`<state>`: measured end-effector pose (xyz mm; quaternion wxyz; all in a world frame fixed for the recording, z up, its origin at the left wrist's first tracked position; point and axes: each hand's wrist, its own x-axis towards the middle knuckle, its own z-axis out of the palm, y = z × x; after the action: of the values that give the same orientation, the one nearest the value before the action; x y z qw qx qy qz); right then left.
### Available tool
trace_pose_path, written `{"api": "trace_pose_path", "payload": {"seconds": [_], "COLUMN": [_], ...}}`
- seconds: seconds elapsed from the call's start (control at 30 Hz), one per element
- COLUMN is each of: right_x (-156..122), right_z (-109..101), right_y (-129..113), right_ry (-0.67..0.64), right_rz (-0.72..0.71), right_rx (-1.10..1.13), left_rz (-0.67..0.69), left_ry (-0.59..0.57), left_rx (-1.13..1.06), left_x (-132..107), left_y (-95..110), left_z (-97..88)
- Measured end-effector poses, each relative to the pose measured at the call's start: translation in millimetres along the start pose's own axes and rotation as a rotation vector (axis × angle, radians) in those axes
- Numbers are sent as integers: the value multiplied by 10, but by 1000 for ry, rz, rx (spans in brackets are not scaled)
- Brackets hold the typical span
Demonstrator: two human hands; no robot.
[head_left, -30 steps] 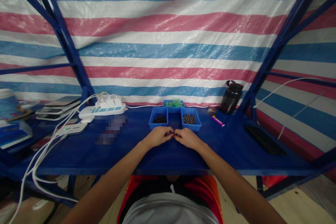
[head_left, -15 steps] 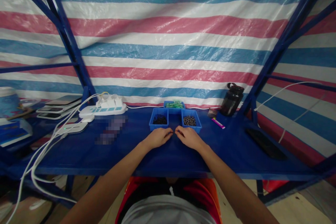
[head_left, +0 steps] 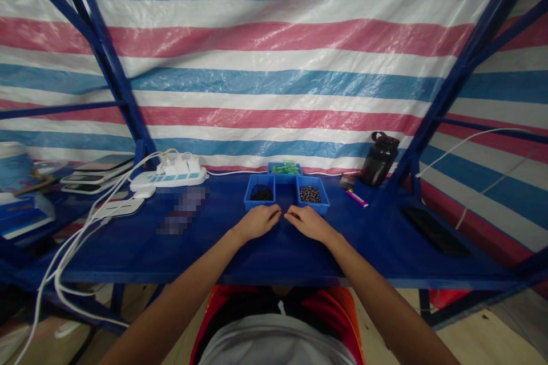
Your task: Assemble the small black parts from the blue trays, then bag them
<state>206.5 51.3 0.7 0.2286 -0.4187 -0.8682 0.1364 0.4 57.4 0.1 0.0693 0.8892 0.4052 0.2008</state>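
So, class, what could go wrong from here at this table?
The left hand could bump the left blue bin just beyond it, and the right hand the right blue bin, perhaps spilling small pieces. White cables loop loosely down at the left; a snag might drag the power strip.

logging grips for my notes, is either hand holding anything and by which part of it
Cannot be told: the left hand and right hand are curled close together, and anything in them is hidden or too small to see.
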Motion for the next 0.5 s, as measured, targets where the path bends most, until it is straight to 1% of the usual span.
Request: {"api": "trace_pose_path", "payload": {"seconds": [0.1,0.2,0.33,0.5], "right_x": [-1,5,10,12], "right_z": [19,39,40,42], "right_y": [4,18,17,15], "right_ry": [-14,-21,-11,-36], "right_rz": [-10,-18,-69,-76], "right_rx": [47,35,13,93], "left_rz": [-15,-20,4,33], "left_ry": [-9,-3,21,42], "left_rx": [12,11,-47,-101], "left_x": [6,11,9,4], "left_y": [0,4,20,38], "left_z": [14,22,7,-13]}}
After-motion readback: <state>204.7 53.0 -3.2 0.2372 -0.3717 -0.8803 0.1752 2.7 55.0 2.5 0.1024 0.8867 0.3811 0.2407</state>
